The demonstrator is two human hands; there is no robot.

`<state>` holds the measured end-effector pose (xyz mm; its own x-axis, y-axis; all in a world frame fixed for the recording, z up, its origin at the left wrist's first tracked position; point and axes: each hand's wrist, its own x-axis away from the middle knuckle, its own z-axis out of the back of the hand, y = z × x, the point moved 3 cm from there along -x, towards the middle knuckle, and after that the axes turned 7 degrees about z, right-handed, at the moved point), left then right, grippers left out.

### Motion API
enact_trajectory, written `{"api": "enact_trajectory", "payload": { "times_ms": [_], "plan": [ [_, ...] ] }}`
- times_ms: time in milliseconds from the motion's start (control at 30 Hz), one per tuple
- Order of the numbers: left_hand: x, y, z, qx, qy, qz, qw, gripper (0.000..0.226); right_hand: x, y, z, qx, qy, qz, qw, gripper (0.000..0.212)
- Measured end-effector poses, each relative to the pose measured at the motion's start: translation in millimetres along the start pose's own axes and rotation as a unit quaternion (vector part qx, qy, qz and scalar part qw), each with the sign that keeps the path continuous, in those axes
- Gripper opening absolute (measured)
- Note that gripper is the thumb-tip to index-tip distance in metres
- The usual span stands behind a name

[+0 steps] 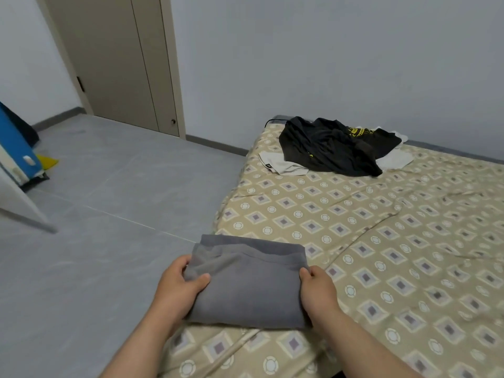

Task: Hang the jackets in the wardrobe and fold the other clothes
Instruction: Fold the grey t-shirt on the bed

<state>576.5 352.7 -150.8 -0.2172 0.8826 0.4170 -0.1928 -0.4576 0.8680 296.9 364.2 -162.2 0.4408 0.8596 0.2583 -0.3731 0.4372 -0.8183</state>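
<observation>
1. Grey garment point(245, 285), head view: it lay folded on the bed's point(381, 241) near corner, directly between both hands. The left hand point(177, 285) gripped its left edge and the right hand point(319, 290) gripped its right edge.
2. The dark clothes point(332, 148) lay well apart, at the bed's far end.

Pale walls point(327, 64), grey tiled floor point(109, 186), beige door point(117, 64), patterned bed point(381, 241).

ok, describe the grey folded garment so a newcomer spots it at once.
Find the patterned bed on the right, then its near left corner. The grey folded garment is there, gripped at its sides by the left hand and right hand. It alone is folded; the dark clothes at the far end lie crumpled.
</observation>
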Motion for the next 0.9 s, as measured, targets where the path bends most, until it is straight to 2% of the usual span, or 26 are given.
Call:
{"api": "enact_trajectory", "payload": {
  "times_ms": [100, 200, 267, 333, 400, 467, 567, 667, 733, 767, 833, 900],
  "plan": [
    [-11, 8, -3, -0.078, 0.101, -0.098, 0.987, 0.016, -4, -10, 3, 0.011, 0.054, 0.048, 0.997, 0.025],
    [-16, 15, -12, -0.101, 0.137, -0.155, 0.973, 0.017, -13, -12, -2, 0.012, 0.082, 0.063, 0.995, 0.025],
    [-21, 14, -15, -0.101, 0.132, -0.145, 0.975, 0.012, -19, -10, -6, 0.026, 0.075, 0.048, 0.996, 0.024],
    [-31, 11, -14, -0.075, 0.105, -0.083, 0.988, 0.004, -24, -8, -7, 0.037, 0.063, 0.023, 0.997, 0.021],
    [-40, 7, -11, -0.035, 0.052, -0.011, 0.998, 0.011, -28, -6, -6, 0.024, 0.053, 0.004, 0.998, 0.021],
    [-43, 5, -10, -0.028, 0.024, 0.010, 0.999, 0.005, -30, -6, -6, 0.013, 0.047, 0.000, 0.999, 0.026],
    [-45, 6, -13, -0.045, 0.095, -0.047, 0.993, 0.019, -35, -6, -5, 0.005, 0.062, 0.009, 0.998, 0.029],
    [-41, 4, -21, -0.047, 0.129, -0.066, 0.988, 0.018, -35, -8, -3, 0.007, 0.095, 0.020, 0.995, 0.029],
    [-40, 1, -22, -0.083, 0.149, -0.068, 0.983, 0.010, -33, -9, -4, 0.029, 0.094, 0.022, 0.995, 0.027],
    [-38, 4, -20, -0.128, 0.180, -0.094, 0.971, 0.012, -32, -12, -4, 0.049, 0.096, 0.034, 0.994, 0.022],
    [-30, 20, -20, -0.238, 0.214, -0.221, 0.921, 0.034, -24, -21, -3, 0.128, 0.131, 0.117, 0.976, 0.018],
    [-16, 38, -36, -0.335, 0.164, -0.342, 0.863, 0.045, -10, -35, -11, 0.213, 0.141, 0.274, 0.927, 0.036]
  ]
}}
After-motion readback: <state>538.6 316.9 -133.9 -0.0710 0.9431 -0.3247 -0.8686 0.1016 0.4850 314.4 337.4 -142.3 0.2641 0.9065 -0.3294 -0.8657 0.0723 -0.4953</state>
